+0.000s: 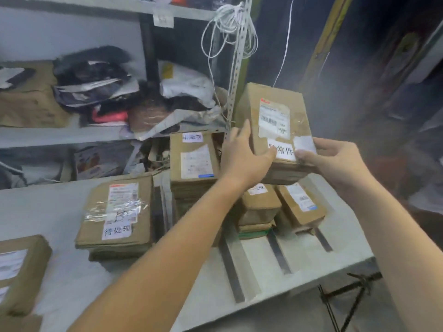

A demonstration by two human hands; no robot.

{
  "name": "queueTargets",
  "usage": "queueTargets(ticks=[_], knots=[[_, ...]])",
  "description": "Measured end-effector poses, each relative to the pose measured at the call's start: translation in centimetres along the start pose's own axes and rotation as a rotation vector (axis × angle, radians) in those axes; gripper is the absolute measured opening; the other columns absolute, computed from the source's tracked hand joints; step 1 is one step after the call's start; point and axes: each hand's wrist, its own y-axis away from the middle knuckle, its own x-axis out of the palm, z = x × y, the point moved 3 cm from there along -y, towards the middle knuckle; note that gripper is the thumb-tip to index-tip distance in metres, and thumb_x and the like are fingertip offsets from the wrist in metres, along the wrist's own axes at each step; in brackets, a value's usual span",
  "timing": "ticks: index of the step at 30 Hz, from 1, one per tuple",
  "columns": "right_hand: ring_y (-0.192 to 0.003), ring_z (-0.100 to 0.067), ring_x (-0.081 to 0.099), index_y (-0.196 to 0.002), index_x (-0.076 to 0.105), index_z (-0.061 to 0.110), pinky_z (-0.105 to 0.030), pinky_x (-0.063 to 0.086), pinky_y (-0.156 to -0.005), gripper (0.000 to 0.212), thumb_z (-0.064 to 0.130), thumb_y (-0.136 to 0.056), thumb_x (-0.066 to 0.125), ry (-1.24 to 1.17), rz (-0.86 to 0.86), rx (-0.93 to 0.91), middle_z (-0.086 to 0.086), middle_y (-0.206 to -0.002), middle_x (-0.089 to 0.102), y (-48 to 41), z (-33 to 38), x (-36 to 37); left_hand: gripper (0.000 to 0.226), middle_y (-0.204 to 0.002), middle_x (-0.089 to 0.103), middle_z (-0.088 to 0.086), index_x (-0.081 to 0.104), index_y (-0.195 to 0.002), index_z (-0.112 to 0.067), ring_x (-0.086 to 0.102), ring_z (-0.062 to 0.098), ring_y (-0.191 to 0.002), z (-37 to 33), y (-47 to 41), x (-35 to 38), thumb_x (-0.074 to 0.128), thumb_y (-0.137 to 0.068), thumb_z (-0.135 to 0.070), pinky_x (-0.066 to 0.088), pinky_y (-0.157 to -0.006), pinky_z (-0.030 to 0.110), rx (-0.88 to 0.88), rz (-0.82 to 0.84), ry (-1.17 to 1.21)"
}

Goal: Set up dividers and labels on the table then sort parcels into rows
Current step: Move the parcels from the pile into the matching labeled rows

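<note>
Between L hand (244, 159) & R hand (335, 161): parcel (275, 130), gripped.

the left hand (242, 161) and right hand (335, 161) grip one held parcel (273, 121), with five parcels (96, 226) (177, 149) (260, 204) (309, 216) (31, 271) below them, four handwritten labels (284, 150) (117, 230) (192, 137) (257, 189) and three dark divider strips (231, 267) (279, 255) (323, 239) under the right hand.

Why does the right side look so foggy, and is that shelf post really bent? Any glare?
Head view: pale haze veils the dark right side beyond the held parcel; the wide lens bows the shelf post; clear tape on the left parcel catches glare; shelf clutter looks smeared, while the left hand and right hand gripping the held parcel look fairly sharp.
</note>
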Motion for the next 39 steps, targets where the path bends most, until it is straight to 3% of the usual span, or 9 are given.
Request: queueTargets(ticks=[8, 13, 18, 21, 25, 29, 33, 37, 39], knots=[[-0.096, -0.014, 0.074, -0.123, 0.071, 0.016, -0.036, 0.057, -0.092, 0.038, 0.015, -0.085, 0.076, 0.047, 0.131, 0.099, 0.001, -0.106, 0.077, -5.0, -9.5, -6.6, 0.080, -0.140, 0.040, -0.004, 0.032, -0.152, -0.027, 0.046, 0.018, -0.128, 2.2, 0.0, 11.9, 0.070, -0.084, -0.046, 0.046, -0.106, 0.041, -0.179, 0.127, 0.068], [-0.090, -0.010, 0.070, -0.126, 0.069, 0.019, -0.022, 0.053, -0.075, 0.044, 0.015, -0.083, 0.078, 0.064, 0.169, 0.123, 0.000, -0.107, 0.074, -8.0, -15.1, -9.7, 0.077, -0.140, 0.040, -0.007, 0.031, -0.152, -0.034, 0.046, 0.015, -0.128, 2.8, 1.3, 18.4, 0.072, -0.086, -0.040, 0.046, -0.106, 0.041, -0.327, 0.090, 0.140], [-0.074, 0.008, 0.068, -0.123, 0.069, 0.020, -0.010, 0.051, -0.062, 0.040, 0.011, -0.084, 0.077, 0.046, 0.230, 0.121, 0.013, -0.090, 0.072, -9.7, -19.2, -12.5, 0.072, -0.138, 0.041, -0.011, 0.035, -0.146, -0.043, 0.047, 0.013, -0.123, 2.6, 2.5, 23.3, 0.073, -0.085, -0.039, 0.046, -0.106, 0.039, -0.382, 0.040, 0.143], [-0.089, -0.002, 0.069, -0.126, 0.069, 0.018, -0.019, 0.053, -0.070, 0.044, 0.016, -0.084, 0.078, 0.051, 0.269, 0.142, 0.005, -0.106, 0.075, -10.5, -21.1, -13.6, 0.077, -0.142, 0.041, -0.016, 0.035, -0.147, -0.043, 0.047, 0.013, -0.126, 2.6, 2.8, 25.3, 0.076, -0.081, -0.041, 0.046, -0.106, 0.040, -0.434, 0.034, 0.160], [-0.092, -0.002, 0.068, -0.124, 0.069, 0.022, -0.020, 0.053, -0.072, 0.043, 0.018, -0.083, 0.079, 0.054, 0.294, 0.152, 0.007, -0.105, 0.074, -11.4, -23.2, -14.3, 0.077, -0.135, 0.037, -0.017, 0.033, -0.150, -0.038, 0.043, 0.008, -0.121, 2.7, 3.2, 26.9, 0.075, -0.086, -0.030, 0.044, -0.104, 0.031, -0.489, 0.008, 0.202], [-0.100, -0.008, 0.069, -0.127, 0.068, 0.021, -0.033, 0.057, -0.088, 0.048, 0.019, -0.080, 0.080, 0.045, 0.307, 0.199, 0.005, -0.111, 0.074, -11.7, -25.1, -13.9, 0.079, -0.126, 0.036, -0.018, 0.031, -0.151, -0.037, 0.044, 0.008, -0.119, 3.4, 3.3, 27.8, 0.075, -0.086, -0.031, 0.042, -0.110, 0.039, -0.491, 0.001, 0.135], [-0.098, -0.007, 0.070, -0.128, 0.066, 0.022, -0.026, 0.057, -0.079, 0.048, 0.017, -0.082, 0.079, 0.001, 0.269, 0.213, 0.004, -0.110, 0.074, -11.1, -26.5, -13.4, 0.087, -0.126, 0.036, -0.019, 0.027, -0.154, -0.034, 0.045, 0.010, -0.124, 4.0, 3.2, 27.7, 0.078, -0.082, -0.038, 0.044, -0.108, 0.043, -0.480, 0.042, 0.073], [-0.107, -0.014, 0.068, -0.133, 0.063, 0.025, -0.039, 0.057, -0.092, 0.056, 0.028, -0.080, 0.079, 0.097, 0.264, 0.203, 0.003, -0.117, 0.072, -10.7, -26.5, -13.8, 0.102, -0.148, 0.037, -0.012, 0.024, -0.155, -0.031, 0.044, 0.016, -0.133, 4.2, 3.6, 27.3, 0.083, -0.073, -0.048, 0.044, -0.109, 0.047, -0.469, 0.075, 0.018], [-0.108, -0.017, 0.067, -0.135, 0.062, 0.025, -0.037, 0.055, -0.093, 0.055, 0.028, -0.082, 0.076, 0.173, 0.258, 0.167, -0.001, -0.123, 0.070, -10.5, -25.6, -14.1, 0.106, -0.155, 0.036, -0.007, 0.022, -0.156, -0.028, 0.041, 0.018, -0.137, 3.7, 3.7, 26.7, 0.084, -0.072, -0.048, 0.041, -0.111, 0.047, -0.448, 0.094, -0.024]])
